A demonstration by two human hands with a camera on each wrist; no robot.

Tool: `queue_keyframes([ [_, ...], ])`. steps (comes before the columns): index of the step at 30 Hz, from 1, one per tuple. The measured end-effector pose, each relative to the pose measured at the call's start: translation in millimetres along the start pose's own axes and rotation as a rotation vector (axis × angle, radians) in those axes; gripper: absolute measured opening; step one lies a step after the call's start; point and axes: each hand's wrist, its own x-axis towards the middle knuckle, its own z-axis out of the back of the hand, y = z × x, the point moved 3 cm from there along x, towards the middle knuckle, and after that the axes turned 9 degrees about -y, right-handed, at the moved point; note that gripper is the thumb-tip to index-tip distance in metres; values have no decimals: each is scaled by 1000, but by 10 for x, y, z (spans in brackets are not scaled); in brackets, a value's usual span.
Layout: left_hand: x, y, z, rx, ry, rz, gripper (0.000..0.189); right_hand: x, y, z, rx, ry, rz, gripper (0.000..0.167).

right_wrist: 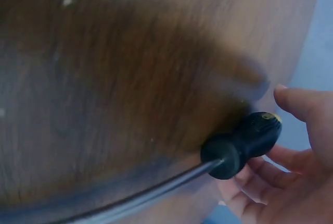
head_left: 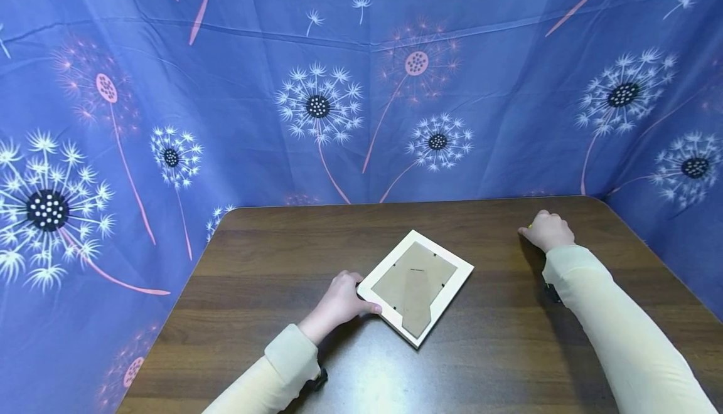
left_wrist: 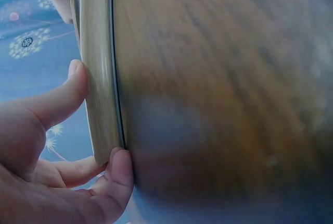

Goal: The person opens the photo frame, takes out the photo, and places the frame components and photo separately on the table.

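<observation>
A picture frame (head_left: 416, 287) with a cream border lies back side up on the wooden table, its brown backing and stand leg showing. My left hand (head_left: 342, 301) holds its left corner. In the left wrist view, the thumb (left_wrist: 78, 78) rests against the frame's edge (left_wrist: 99, 67) while other fingers touch its lower corner. At the far right of the table is my right hand (head_left: 549, 231). The right wrist view shows it beside a screwdriver (right_wrist: 244, 143) with a dark handle; the thumb stands apart from the handle, and the other fingers lie along its far side, partly hidden.
The brown wooden table (head_left: 271, 244) has rounded far corners. Behind it and along its sides hangs a blue cloth (head_left: 237, 100) with dandelion prints. Light glares off the table's near middle.
</observation>
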Motion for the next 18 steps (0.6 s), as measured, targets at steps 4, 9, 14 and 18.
queue_keyframes([
  [4, -3, -2, -5, 1, -5, 1, 48, 16, -60, -38, 1, 42, -70, 67],
  [9, 3, -5, -5, 4, -7, -1, 49, 48, -103, -69, 7, 47, -106, 65],
  [14, 1, 6, -5, 8, -12, -6, 48, 59, -103, -115, 11, 34, -113, 66],
  [18, -6, 9, -4, 14, -14, -12, 47, 49, -76, -135, 11, 15, -124, 64],
])
